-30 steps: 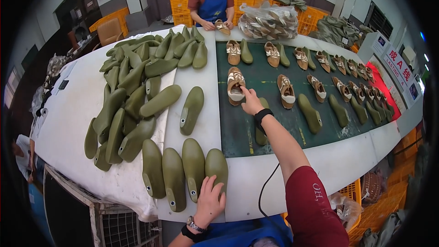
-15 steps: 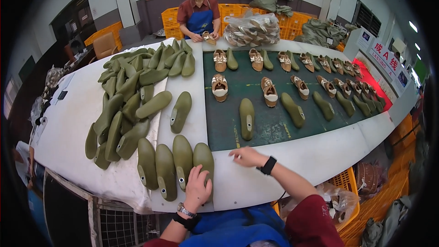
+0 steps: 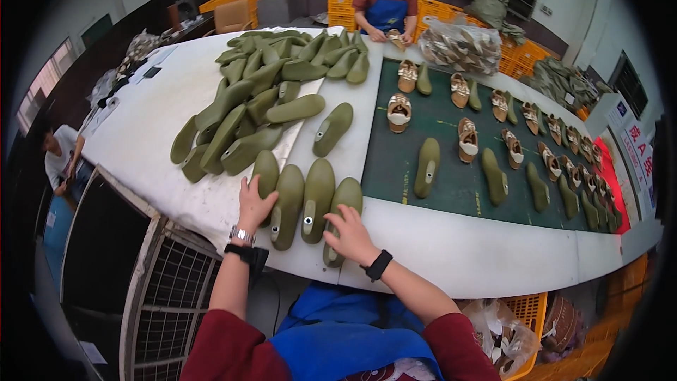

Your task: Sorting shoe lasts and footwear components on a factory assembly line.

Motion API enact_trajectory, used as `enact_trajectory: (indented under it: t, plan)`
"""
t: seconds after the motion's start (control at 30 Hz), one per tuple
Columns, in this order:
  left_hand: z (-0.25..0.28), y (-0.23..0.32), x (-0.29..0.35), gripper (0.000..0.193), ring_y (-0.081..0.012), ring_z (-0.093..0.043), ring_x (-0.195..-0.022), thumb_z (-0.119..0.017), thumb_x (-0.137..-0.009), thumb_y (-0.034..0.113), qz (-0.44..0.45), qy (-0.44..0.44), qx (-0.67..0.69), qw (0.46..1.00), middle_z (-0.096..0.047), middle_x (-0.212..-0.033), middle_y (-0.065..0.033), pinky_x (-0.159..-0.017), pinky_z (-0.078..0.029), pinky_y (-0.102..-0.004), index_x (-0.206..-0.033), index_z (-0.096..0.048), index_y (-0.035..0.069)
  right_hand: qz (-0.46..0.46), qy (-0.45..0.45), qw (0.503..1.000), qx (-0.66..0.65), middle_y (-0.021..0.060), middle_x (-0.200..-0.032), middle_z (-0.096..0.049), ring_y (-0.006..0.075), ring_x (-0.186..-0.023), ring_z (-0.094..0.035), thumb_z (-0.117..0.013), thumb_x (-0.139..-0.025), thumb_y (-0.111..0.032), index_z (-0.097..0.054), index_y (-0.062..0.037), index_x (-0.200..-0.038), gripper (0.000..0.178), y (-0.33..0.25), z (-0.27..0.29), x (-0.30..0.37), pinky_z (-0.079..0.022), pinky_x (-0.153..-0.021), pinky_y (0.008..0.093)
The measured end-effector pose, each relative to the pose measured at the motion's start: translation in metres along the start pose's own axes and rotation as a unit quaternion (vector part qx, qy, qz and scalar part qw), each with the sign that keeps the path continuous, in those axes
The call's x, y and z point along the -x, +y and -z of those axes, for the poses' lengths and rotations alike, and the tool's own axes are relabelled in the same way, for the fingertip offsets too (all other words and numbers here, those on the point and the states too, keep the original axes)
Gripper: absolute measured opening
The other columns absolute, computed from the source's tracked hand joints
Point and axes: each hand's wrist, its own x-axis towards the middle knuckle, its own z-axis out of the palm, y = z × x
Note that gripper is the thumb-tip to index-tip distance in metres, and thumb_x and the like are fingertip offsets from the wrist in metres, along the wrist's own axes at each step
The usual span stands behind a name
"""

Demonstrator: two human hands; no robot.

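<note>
Several olive-green shoe lasts stand side by side in a short row at the near edge of the white table. My left hand (image 3: 254, 206) rests over the near end of the leftmost last (image 3: 266, 167), thumb and fingers spread. On the rightmost last (image 3: 349, 194), my right hand (image 3: 350, 236) touches the near part with its fingers apart. Between the hands lie two more lasts, one left of middle (image 3: 288, 201) and one right of middle (image 3: 319, 190). A single last (image 3: 333, 129) lies just beyond the row. My hands partly cover the outer lasts.
A heap of lasts (image 3: 229, 109) covers the table's left side. Brown-and-white shoes (image 3: 467, 140) and more lasts line the green mat (image 3: 451, 194) at right. Across the table, a person (image 3: 386, 10) holds a shoe beside a bag of shoes (image 3: 462, 46). A wire cage (image 3: 173, 296) stands below left.
The view has swung left. My left hand has gone from the rightmost last to the leftmost one. My right hand has moved from beside the mat's near edge onto the rightmost last.
</note>
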Motion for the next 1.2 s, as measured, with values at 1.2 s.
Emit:
enact_trajectory:
  t: [1.2]
  plan:
    - [-0.169,0.116,-0.178,0.035,-0.0411,-0.061,-0.076,-0.06,-0.072,0.004,-0.24,-0.121,-0.088,0.959,-0.058,-0.101,-0.0271,-0.067,-0.052,-0.0458,-0.104,-0.046,-0.005,-0.139,0.045,0.989,-0.015,0.0154,-0.129,-0.048,0.0338,-0.123,-0.041,-0.06,-0.071,-0.013,-0.052,-0.0106,-0.127,0.056,0.04,0.069,0.037,-0.022,-0.105,0.0573]
